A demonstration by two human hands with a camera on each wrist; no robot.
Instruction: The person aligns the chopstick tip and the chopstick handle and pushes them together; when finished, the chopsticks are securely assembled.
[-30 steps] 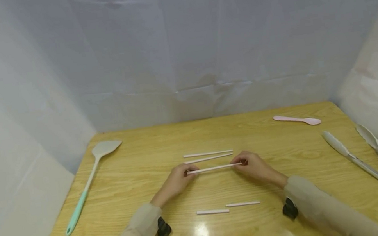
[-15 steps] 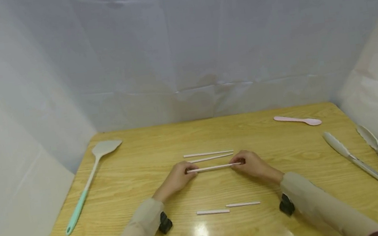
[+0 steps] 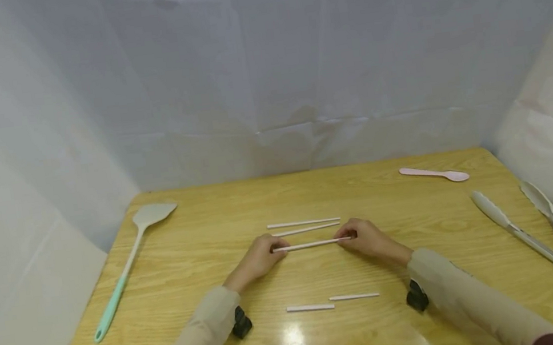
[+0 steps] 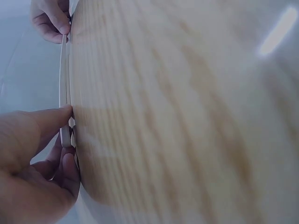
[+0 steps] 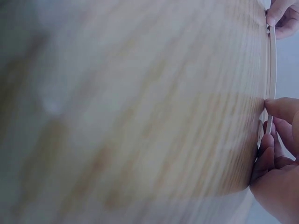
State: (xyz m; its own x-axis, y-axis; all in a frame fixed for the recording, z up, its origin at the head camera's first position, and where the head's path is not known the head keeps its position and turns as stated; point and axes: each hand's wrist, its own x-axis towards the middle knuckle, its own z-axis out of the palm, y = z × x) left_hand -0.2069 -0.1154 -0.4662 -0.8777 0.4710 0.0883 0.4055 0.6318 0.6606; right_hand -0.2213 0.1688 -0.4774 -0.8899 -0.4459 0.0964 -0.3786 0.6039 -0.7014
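Observation:
A slim pale chopstick (image 3: 311,245) is held level between both hands, low over the wooden table. The left hand (image 3: 260,257) pinches its left end between thumb and fingers, seen closely in the left wrist view. At its other end, the right hand (image 3: 369,241) pinches it the same way. Just beyond the hands lie two more pale chopsticks, the farther one (image 3: 303,222) straight across and the nearer one (image 3: 314,228) slightly slanted, its left end partly behind the left hand. Closer to the person are two shorter pale sticks, one thicker (image 3: 310,307) and one thinner (image 3: 354,296).
On the left lies a spatula (image 3: 121,279) with a mint handle. A pink spoon (image 3: 434,174) rests at the back right. Spread metal tongs (image 3: 548,254) lie along the right edge of the table (image 3: 198,211). Pale sheeting (image 3: 289,67) stands behind and at both sides.
Both hands keep hold of the chopstick in nearly the same place. The forearms have shifted slightly, the right cuff a little inward. The other things have stayed where they were.

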